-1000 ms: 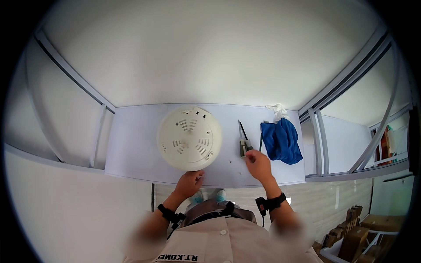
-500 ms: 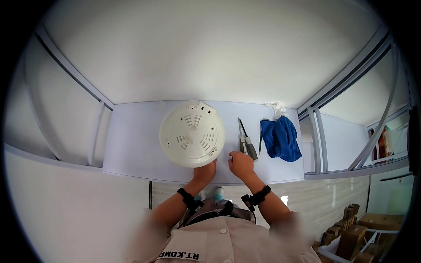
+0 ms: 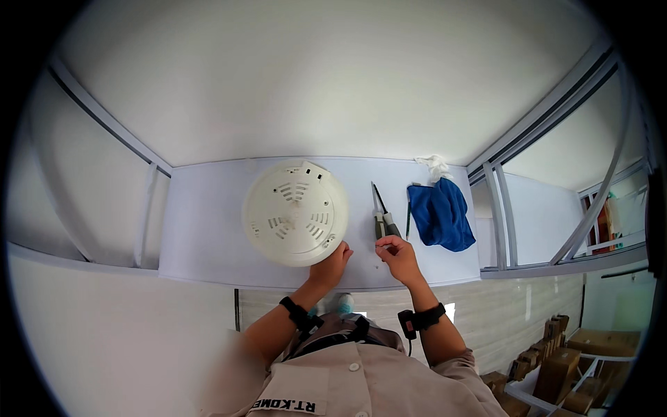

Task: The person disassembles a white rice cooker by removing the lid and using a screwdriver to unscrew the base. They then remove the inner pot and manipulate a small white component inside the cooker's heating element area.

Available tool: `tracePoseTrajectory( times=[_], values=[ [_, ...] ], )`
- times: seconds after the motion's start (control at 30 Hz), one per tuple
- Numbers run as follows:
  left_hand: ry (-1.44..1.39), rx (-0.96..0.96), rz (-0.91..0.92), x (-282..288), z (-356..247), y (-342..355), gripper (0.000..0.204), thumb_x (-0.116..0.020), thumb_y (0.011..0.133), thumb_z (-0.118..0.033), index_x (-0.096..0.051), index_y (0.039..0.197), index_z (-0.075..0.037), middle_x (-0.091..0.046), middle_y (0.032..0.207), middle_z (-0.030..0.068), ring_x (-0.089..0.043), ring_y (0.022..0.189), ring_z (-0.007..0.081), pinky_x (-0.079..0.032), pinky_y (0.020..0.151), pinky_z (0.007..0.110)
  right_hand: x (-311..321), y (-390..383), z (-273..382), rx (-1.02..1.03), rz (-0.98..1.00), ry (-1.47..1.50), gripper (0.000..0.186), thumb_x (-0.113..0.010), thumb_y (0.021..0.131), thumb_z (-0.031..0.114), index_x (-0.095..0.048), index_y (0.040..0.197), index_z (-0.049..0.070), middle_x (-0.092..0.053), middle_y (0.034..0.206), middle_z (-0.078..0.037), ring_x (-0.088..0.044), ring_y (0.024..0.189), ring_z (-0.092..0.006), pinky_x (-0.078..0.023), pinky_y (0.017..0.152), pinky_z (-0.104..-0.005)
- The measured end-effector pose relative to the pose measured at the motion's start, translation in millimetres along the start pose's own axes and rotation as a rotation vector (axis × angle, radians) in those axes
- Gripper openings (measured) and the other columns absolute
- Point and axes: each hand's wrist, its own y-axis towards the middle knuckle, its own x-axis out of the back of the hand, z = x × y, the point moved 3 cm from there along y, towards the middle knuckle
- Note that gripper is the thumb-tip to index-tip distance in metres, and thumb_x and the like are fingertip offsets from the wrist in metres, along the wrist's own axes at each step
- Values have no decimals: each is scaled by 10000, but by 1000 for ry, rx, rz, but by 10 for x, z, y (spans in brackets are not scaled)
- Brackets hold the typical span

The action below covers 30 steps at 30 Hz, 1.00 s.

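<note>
A round off-white plastic housing [image 3: 306, 240] with groups of vent slots and small rectangular openings lies at the left middle of the table. Close against its lower right rim is my left hand [image 3: 332, 267], fingers curled; part of it is behind the rim and what it holds, if anything, is hidden. My right hand [image 3: 399, 260] is in a pinch just below two screwdrivers with grey handles [image 3: 380, 226]; whatever sits between the fingertips is too small to name. A tiny dark speck [image 3: 376, 266] lies on the table left of that hand.
Right of the screwdrivers lie a thin dark green stick [image 3: 408, 217], a crumpled blue cloth [image 3: 445, 219] and a white crumpled tissue [image 3: 435, 167]. A pale wall backs the white table [image 3: 201, 229], with metal frames [image 3: 500, 215] at both sides. Cardboard boxes [image 3: 556, 375] stand at the lower right.
My right hand has moved right, toward the screwdriver handles, and its fingers now show in a pinch. My left hand has come further out from behind the housing's rim. The housing has turned slightly anticlockwise.
</note>
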Motion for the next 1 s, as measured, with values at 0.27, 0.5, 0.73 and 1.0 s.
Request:
tracePoseTrajectory(
  times=[0.27,0.5,0.73,1.0],
  values=[
    [-241,23,200,-127,-152,75,142,-680,958,-171,-679,1011,-39,-673,920,129,-666,864,350,-536,771,447,263,-176,177,-18,-11,242,117,-690,955,27,-679,1070,46,-719,947,-7,-618,741,-75,-500,656,-225],
    [-203,-56,230,-276,-236,94,97,-652,955,-88,-681,1029,-33,-682,984,152,-673,889,381,-549,770,444,346,-204,-86,79,-65,5,76,-698,969,50,-682,1043,51,-731,965,-13,-610,731,-67,-499,671,-226],
    [-121,-89,299,-349,-222,101,72,-636,956,-115,-662,990,-57,-646,951,133,-651,924,384,-545,777,478,276,-297,-165,130,-148,-388,107,-743,899,65,-704,998,48,-714,879,-72,-661,719,-187,-533,677,-314],
    [38,-121,275,-441,-297,163,50,-660,936,-157,-674,953,-111,-643,963,61,-664,936,316,-566,744,457,114,-356,-209,238,-169,-598,91,-749,844,84,-727,931,95,-675,870,-82,-681,773,-304,-550,697,-395]
  ],
)
